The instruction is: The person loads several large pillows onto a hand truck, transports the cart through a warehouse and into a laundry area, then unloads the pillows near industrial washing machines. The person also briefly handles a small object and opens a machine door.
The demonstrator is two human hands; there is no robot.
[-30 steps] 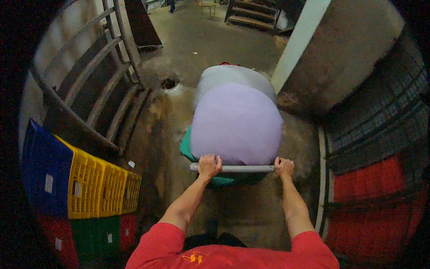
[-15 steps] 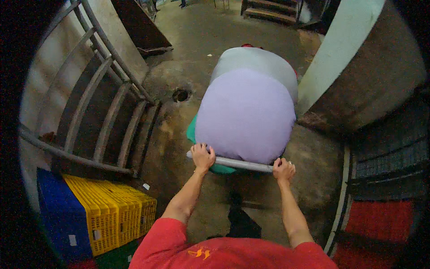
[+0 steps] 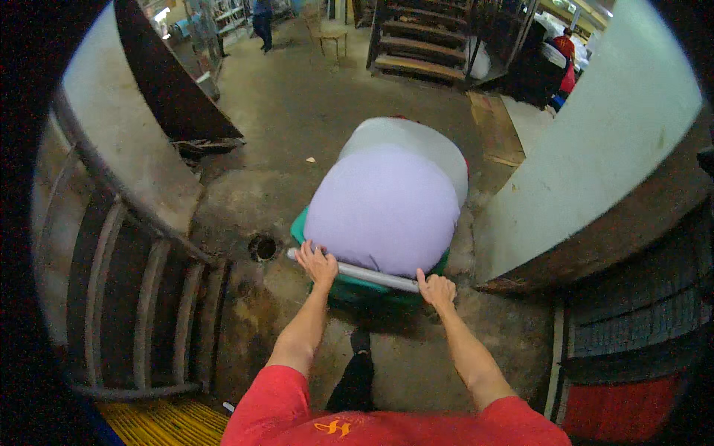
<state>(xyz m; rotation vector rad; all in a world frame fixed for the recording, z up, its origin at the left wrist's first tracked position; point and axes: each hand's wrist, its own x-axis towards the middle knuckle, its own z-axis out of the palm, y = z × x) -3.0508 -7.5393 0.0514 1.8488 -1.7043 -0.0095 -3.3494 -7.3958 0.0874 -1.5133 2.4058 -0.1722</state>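
A grey metal push handle [image 3: 375, 276] crosses in front of me at the near end of a loaded cart. My left hand [image 3: 317, 263] is wrapped round the handle's left part. Near its other end, my right hand [image 3: 436, 288] grips the bar with the thumb pointing forward. Just beyond it lies a big rounded lavender bundle [image 3: 383, 208], its wrapping stretched smooth. Behind that rests a pale grey bundle [image 3: 401, 134], partly covered by the lavender one. Green material [image 3: 299, 224] shows under the load. The cart's wheels are hidden.
Metal stairs with a railing [image 3: 111, 282] stand at left, above yellow crates [image 3: 163, 424]. A round floor hole [image 3: 262, 247] lies left of the cart. To the right is a pale wall [image 3: 580, 163]. Farther ahead are wooden steps [image 3: 420, 46], a chair [image 3: 327, 36] and people.
The cart and I have moved forward past the stairs and crates. More of the room ahead shows. Both hands stay on the handle, which now slants slightly more.
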